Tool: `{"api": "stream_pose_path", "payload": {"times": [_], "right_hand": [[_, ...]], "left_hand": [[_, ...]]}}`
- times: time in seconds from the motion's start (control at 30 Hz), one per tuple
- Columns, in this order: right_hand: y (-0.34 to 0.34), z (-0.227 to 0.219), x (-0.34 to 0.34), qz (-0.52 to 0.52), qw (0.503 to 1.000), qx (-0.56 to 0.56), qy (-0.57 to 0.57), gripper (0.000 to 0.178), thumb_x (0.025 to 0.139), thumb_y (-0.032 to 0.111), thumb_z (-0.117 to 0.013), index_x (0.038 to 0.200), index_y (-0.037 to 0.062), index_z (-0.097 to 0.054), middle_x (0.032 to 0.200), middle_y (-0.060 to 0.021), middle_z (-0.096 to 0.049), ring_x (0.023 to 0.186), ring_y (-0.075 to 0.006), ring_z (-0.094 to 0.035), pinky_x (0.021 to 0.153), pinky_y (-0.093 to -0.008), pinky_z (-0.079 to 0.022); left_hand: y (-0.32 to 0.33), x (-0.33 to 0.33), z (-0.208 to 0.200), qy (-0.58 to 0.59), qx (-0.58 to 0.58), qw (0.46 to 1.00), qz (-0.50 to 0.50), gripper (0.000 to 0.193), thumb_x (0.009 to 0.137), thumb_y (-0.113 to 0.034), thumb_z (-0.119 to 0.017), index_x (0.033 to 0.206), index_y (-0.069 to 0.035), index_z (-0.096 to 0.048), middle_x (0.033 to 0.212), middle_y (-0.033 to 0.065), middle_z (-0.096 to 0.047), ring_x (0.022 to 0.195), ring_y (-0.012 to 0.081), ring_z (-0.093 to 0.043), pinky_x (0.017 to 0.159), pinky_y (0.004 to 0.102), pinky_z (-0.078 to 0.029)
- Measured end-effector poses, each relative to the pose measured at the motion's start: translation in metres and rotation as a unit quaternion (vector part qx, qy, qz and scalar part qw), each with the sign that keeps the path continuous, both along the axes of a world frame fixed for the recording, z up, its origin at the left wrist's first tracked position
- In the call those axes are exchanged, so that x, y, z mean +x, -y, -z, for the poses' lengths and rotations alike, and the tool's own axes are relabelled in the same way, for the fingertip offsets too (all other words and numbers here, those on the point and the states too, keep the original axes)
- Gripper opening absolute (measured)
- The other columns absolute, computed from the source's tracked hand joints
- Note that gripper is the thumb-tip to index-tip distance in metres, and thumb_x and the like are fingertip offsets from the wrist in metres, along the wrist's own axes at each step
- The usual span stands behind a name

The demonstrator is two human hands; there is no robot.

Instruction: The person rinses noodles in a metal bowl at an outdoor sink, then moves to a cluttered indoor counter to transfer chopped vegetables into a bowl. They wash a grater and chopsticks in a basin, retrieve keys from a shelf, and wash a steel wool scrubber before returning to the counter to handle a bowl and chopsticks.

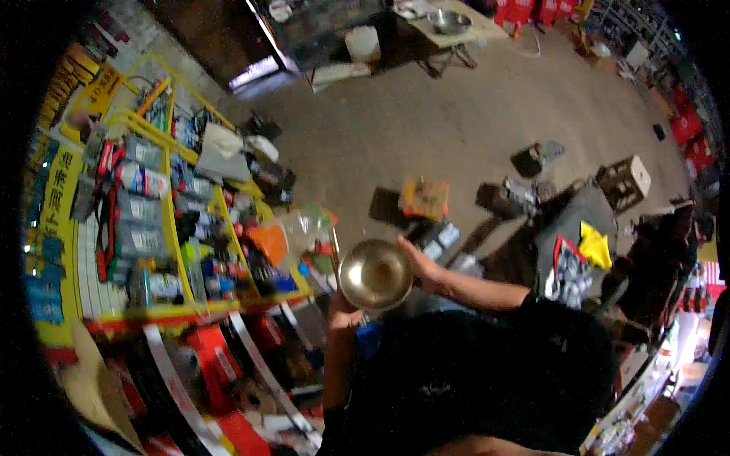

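A round, shiny metal bowl (pixel 375 275) is held up in front of my body, its hollow side facing upward. My left hand (pixel 344 311) grips it at the lower left rim, with most of its fingers hidden. On the opposite side, my right hand (pixel 417 264) presses against the right rim, its fingers partly tucked behind the bowl. Inside, the bowl looks bare apart from a brownish sheen at the bottom. Just left of it lie a clear plastic bag (pixel 310 228) and an orange piece (pixel 268 243) at the shelf's edge.
Yellow-framed shelves (pixel 179 262) packed with bottles and tools run along my left. An orange-topped box (pixel 424 197) stands on the concrete floor ahead. To the right is a crate (pixel 625 182); a yellow cloth (pixel 595 247) lies nearer. Another metal bowl (pixel 449 22) rests on a far table.
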State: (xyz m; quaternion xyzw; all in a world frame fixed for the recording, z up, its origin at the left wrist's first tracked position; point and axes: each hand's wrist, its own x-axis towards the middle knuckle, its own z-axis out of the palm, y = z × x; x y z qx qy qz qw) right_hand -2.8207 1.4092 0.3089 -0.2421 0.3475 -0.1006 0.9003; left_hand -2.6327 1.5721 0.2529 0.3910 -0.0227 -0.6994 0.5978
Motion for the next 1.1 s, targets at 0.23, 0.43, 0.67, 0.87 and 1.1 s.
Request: {"api": "stream_pose_path", "payload": {"times": [0.23,0.43,0.67,0.87,1.1], "right_hand": [[0.169,-0.048,0.106,0.044,0.997,-0.038,0.052,0.061,0.091,0.055,-0.034,0.129,0.0078,-0.042,0.13,-0.0095,-0.046,0.115,-0.0232,-0.047,0.093,-0.0391,-0.042],[0.312,-0.096,0.174,0.064,0.995,-0.07,0.013,0.069,0.089,0.059,-0.032,0.133,0.0063,-0.037,0.133,-0.0108,-0.043,0.12,-0.0273,-0.043,0.1,-0.0456,-0.034],[0.486,-0.07,0.227,0.223,0.974,-0.045,-0.007,0.055,0.093,0.052,-0.032,0.118,0.0062,-0.05,0.111,-0.0097,-0.058,0.1,-0.0215,-0.057,0.087,-0.038,-0.046],[0.608,-0.079,0.222,0.366,0.928,-0.015,-0.065,0.051,0.094,0.05,-0.031,0.118,0.0079,-0.05,0.111,-0.0072,-0.059,0.099,-0.0189,-0.058,0.086,-0.0365,-0.048],[0.742,-0.075,0.172,0.415,0.906,-0.01,-0.082,0.043,0.091,0.042,-0.047,0.114,0.0057,-0.052,0.103,-0.0071,-0.061,0.087,-0.0145,-0.061,0.072,-0.0298,-0.052]], "left_hand": [[0.171,0.137,-0.037,0.1,-0.054,0.99,0.087,0.038,0.094,-0.027,-0.037,0.125,-0.007,-0.046,0.086,0.0078,-0.058,0.049,0.0117,-0.046,0.04,0.0281,-0.033],[0.353,0.175,-0.11,0.117,0.099,0.987,-0.037,0.035,0.09,-0.034,-0.052,0.112,-0.007,-0.053,0.09,0.0007,-0.056,0.07,0.0092,-0.048,0.059,0.0235,-0.04],[0.586,0.249,-0.105,0.386,0.1,0.899,0.182,0.03,0.09,-0.027,-0.053,0.112,-0.007,-0.053,0.075,0.0055,-0.057,0.041,0.0098,-0.041,0.034,0.0237,-0.028],[0.768,0.265,-0.109,0.276,0.205,0.901,0.265,0.034,0.09,-0.032,-0.053,0.116,-0.011,-0.052,0.078,0.0041,-0.059,0.044,0.0087,-0.043,0.035,0.0234,-0.031],[0.956,0.222,-0.067,0.178,0.127,0.896,0.387,0.038,0.09,-0.039,-0.051,0.112,-0.008,-0.053,0.083,0.0045,-0.06,0.064,0.0123,-0.055,0.05,0.0273,-0.045]]}}
